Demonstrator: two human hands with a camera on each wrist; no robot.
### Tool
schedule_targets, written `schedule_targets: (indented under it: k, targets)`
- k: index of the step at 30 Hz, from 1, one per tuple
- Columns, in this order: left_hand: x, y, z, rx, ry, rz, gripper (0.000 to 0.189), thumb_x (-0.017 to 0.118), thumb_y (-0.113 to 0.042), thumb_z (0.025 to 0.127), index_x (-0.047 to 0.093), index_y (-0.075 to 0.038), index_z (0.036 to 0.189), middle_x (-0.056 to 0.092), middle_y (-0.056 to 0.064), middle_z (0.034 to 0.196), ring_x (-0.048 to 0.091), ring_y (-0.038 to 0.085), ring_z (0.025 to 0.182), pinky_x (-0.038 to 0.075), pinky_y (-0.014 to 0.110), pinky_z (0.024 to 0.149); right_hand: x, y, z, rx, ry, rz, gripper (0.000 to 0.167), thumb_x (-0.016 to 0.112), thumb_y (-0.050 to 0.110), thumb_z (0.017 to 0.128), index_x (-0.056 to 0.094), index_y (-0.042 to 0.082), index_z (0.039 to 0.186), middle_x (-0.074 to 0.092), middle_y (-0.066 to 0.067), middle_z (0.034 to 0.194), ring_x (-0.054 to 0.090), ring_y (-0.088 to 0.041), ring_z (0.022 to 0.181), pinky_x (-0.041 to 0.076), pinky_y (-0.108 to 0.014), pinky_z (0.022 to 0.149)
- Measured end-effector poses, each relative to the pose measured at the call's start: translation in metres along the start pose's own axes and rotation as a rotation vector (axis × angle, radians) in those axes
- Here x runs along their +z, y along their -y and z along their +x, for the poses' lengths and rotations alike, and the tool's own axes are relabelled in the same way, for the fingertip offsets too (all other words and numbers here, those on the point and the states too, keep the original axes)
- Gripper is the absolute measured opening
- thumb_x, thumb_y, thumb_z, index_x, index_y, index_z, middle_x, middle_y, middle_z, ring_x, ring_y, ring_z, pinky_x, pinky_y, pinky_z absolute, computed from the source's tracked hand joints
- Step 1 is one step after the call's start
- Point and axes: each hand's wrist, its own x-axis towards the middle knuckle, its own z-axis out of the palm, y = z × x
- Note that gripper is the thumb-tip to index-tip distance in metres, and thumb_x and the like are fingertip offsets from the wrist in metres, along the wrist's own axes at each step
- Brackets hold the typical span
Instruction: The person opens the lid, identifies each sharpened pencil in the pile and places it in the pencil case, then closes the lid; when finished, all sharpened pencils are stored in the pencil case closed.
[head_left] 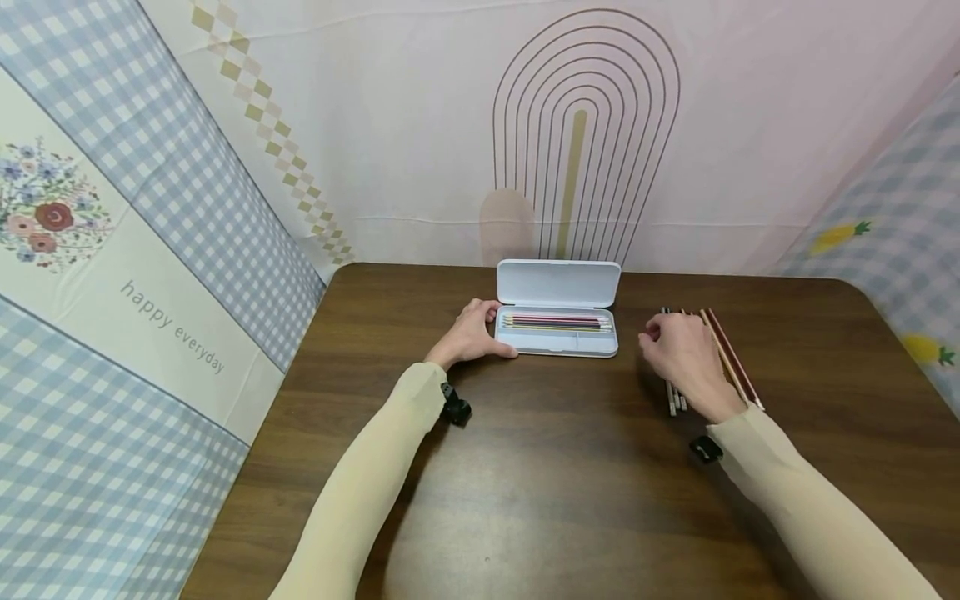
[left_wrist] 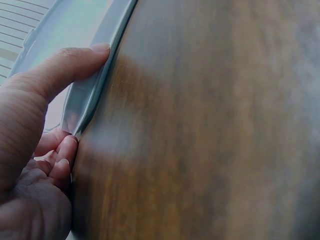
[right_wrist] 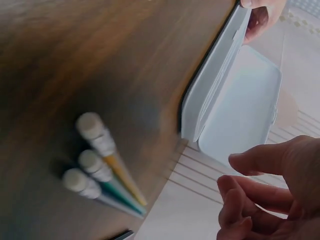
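A light-blue pencil case [head_left: 557, 348] lies with its lid [head_left: 558, 283] raised, and several coloured pencils [head_left: 555, 322] lie side by side inside it. My left hand [head_left: 471, 333] grips its left end; in the left wrist view the thumb [left_wrist: 75, 65] presses the front rim and the fingers curl at the corner. My right hand [head_left: 682, 354] is over loose pencils to the right of the case, fingers loosely bent. In the right wrist view a gap shows between thumb [right_wrist: 265, 157] and forefinger, with nothing held. Three pencils with white ends, one being green [right_wrist: 117, 192], lie below it.
A tan pencil [head_left: 726, 354] and a dark red pencil [head_left: 738, 360] lie to the right of my right hand. The brown wooden table [head_left: 540, 483] meets a patterned cloth [head_left: 420, 150] at the back, with checked cloth [head_left: 67, 433] at the left.
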Motion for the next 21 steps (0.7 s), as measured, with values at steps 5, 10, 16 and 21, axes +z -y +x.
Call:
schedule_targets:
  k: [5,10,16,21]
  targets:
    - [0.000,0.001,-0.001,0.003,-0.002,0.010,0.090,0.098,-0.034,0.077,0.055,-0.006,0.150,0.053,0.014,0.136,0.050,0.027,0.127,0.046,0.042,0.114,-0.002,-0.011,-0.007,0.044,0.058,0.008,0.019,0.067,0.009,0.095,0.078,-0.006,0.090,0.075,-0.021,0.078,0.060,-0.025,0.062,0.043,-0.033,0.057]
    - [0.000,0.002,-0.001,0.006,-0.007,0.011,0.090,0.099,-0.034,0.077,0.055,-0.006,0.151,0.054,0.014,0.136,0.051,0.027,0.128,0.046,0.041,0.114,-0.002,-0.017,-0.013,0.110,0.130,0.013,0.027,0.068,0.010,0.095,0.070,0.003,0.069,0.062,-0.006,0.060,0.054,-0.022,0.057,0.039,-0.032,0.054]
    - [0.000,0.001,0.000,0.009,-0.006,0.005,0.091,0.099,-0.034,0.077,0.054,-0.005,0.152,0.054,0.014,0.137,0.050,0.027,0.127,0.046,0.041,0.114,-0.001,-0.021,-0.016,0.159,0.210,0.014,0.032,0.070,0.010,0.097,0.067,0.005,0.066,0.062,-0.006,0.059,0.056,-0.021,0.056,0.041,-0.031,0.052]
    - [0.000,0.001,0.000,0.009,-0.002,0.006,0.090,0.099,-0.034,0.078,0.055,-0.006,0.151,0.054,0.014,0.137,0.050,0.027,0.128,0.046,0.041,0.115,0.001,-0.024,-0.018,0.157,0.237,-0.004,0.035,0.070,0.010,0.097,0.065,0.006,0.063,0.058,-0.005,0.057,0.054,-0.021,0.054,0.040,-0.032,0.050]
